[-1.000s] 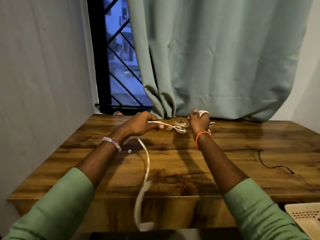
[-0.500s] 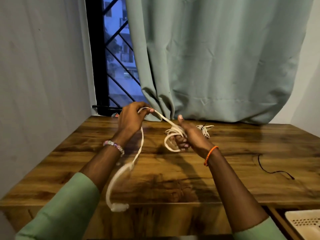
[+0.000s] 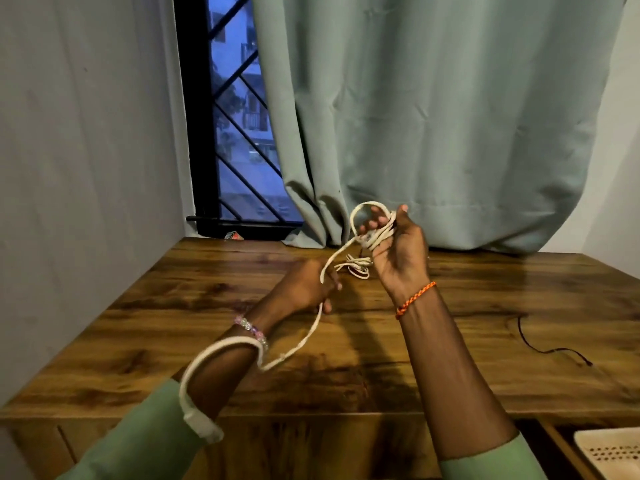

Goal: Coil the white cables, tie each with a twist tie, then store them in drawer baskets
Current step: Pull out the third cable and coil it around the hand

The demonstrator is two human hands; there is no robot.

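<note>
My right hand [image 3: 401, 251] is raised above the wooden desk [image 3: 485, 306], palm toward me, gripping several loops of a white cable [image 3: 360, 216] wound round its fingers. From there the cable runs down to my left hand [image 3: 308, 289], which pinches it lower and nearer me. The slack [image 3: 304, 344] drops past my left wrist, curves over my forearm and ends in a white plug [image 3: 202, 426] by my sleeve. Another white cable bundle [image 3: 356, 266] lies on the desk between my hands, close to the curtain.
A thin black wire [image 3: 550, 348] lies on the desk at the right. A cream perforated basket [image 3: 613, 452] sits in the open drawer at the bottom right. A green curtain [image 3: 433, 116] and a barred window [image 3: 239, 133] back the desk; a wall stands at the left.
My right hand has lifted and turned palm toward me with more loops on it. My left hand has dropped lower and nearer, and the cable's tail has come up over my left forearm.
</note>
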